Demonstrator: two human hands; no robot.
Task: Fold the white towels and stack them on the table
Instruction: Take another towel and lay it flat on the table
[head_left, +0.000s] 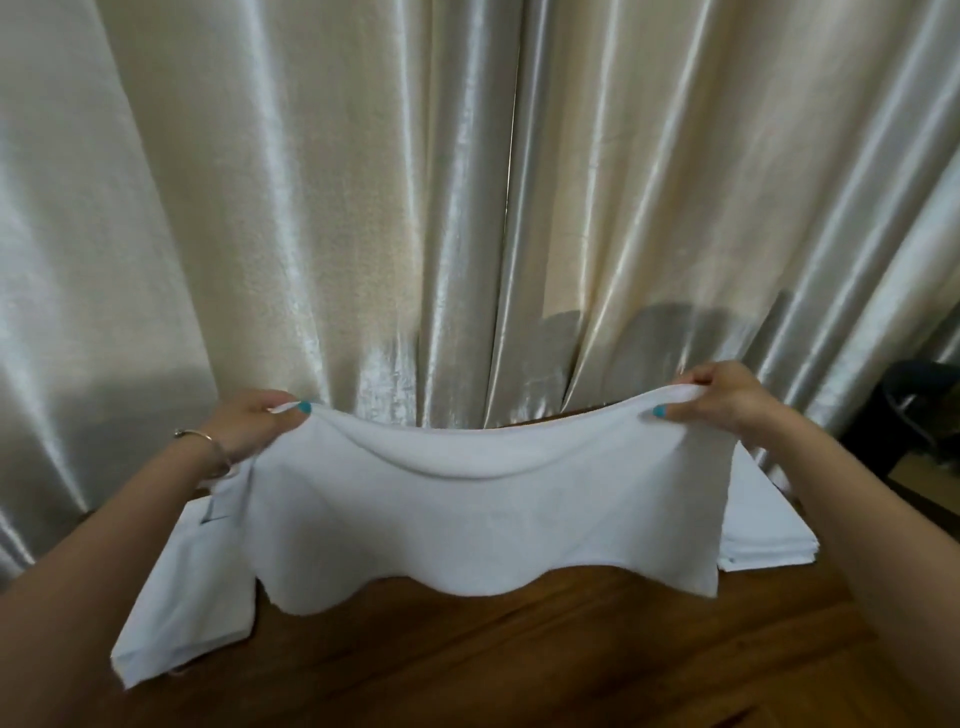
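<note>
I hold a white towel (483, 519) stretched out in the air above the wooden table (519, 665). My left hand (254, 428) pinches its upper left corner and my right hand (727, 397) pinches its upper right corner. The towel sags in the middle, and its wavy lower edge hangs just above the tabletop. A flat white towel (176, 613) lies on the table at the left, partly hidden behind the held one. A stack of folded white towels (763, 540) sits on the table at the right, mostly hidden.
Shiny cream curtains (467, 208) hang close behind the table's far edge. A dark object (914, 415) stands at the far right beyond the table.
</note>
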